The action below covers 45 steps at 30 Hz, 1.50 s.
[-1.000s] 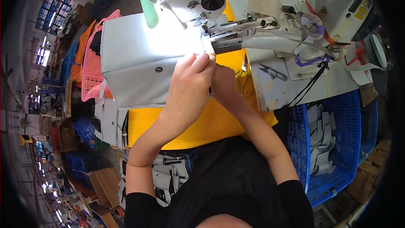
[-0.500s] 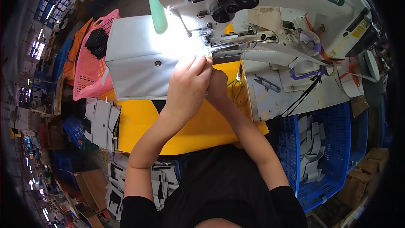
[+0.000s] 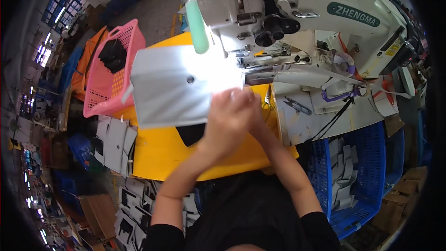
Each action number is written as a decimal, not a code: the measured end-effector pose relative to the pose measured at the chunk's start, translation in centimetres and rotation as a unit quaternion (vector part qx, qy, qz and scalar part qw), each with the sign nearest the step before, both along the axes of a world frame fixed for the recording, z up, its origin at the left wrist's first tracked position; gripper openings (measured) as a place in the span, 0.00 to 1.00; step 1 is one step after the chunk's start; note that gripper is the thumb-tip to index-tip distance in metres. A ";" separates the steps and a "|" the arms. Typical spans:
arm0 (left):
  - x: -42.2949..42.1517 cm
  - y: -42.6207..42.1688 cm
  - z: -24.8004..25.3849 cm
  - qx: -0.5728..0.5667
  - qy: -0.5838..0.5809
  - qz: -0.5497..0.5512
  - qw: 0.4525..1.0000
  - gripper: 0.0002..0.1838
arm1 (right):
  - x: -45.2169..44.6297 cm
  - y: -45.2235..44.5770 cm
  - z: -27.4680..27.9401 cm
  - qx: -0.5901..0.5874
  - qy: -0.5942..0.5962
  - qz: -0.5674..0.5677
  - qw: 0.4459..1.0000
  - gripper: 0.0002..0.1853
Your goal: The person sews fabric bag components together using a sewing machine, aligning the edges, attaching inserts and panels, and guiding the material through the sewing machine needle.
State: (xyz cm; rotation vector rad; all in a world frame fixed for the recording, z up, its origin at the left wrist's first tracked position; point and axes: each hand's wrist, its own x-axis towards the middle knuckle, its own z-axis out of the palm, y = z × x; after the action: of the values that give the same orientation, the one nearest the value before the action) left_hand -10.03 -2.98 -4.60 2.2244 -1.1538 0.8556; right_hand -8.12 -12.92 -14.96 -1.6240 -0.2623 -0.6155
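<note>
A pale grey panel (image 3: 162,90) with a round metal snap lies under the head of a sewing machine (image 3: 297,81), its right part washed out by the lamp glare. My left hand (image 3: 227,118) is closed at the panel's near right edge, fingers bent and blurred. Tucked close beside it is my right hand (image 3: 255,114), closed and partly hidden by the left; what its fingers hold cannot be made out. A black piece (image 3: 191,135) shows beneath the panel on the yellow work surface (image 3: 162,158).
A mint-green lamp (image 3: 197,28) hangs above the panel. Scissors (image 3: 267,98) and thread snips (image 3: 298,105) lie to the right. At left stands a pink basket (image 3: 90,95) with black pieces, near stacked grey pieces (image 3: 114,144). A blue crate (image 3: 378,172) of grey strips stands lower right.
Both hands have come nearer to me and a little right. The panel has shifted and turned slightly in view, showing more of the black piece; the whole view has also shifted.
</note>
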 end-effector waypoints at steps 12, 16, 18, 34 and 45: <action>-0.8 2.3 -3.9 -0.582 0.415 0.022 0.699 0.22 | -0.3 -0.7 0.3 -0.023 0.038 0.039 0.998 0.16; -0.1 1.9 -2.9 -0.624 0.402 -0.027 0.669 0.24 | -1.2 -1.5 3.4 0.060 0.207 0.118 0.969 0.16; -0.6 1.5 -2.9 -0.596 0.391 -0.020 0.701 0.24 | -1.1 -2.5 4.7 0.108 0.261 0.155 0.947 0.18; -0.3 6.4 1.0 -0.164 0.503 -0.018 0.848 0.14 | -5.0 0.0 5.7 -0.041 0.163 -0.099 0.981 0.12; 0.2 0.9 -1.4 -0.506 0.551 -0.012 0.664 0.15 | -6.4 0.2 4.8 0.030 0.071 -0.127 0.989 0.10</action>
State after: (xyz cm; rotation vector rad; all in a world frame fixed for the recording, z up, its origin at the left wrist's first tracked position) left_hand -9.78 -2.11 -5.96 1.2487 0.0055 -0.0641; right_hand -14.52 -12.71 -10.21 -1.6472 0.0699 -0.6892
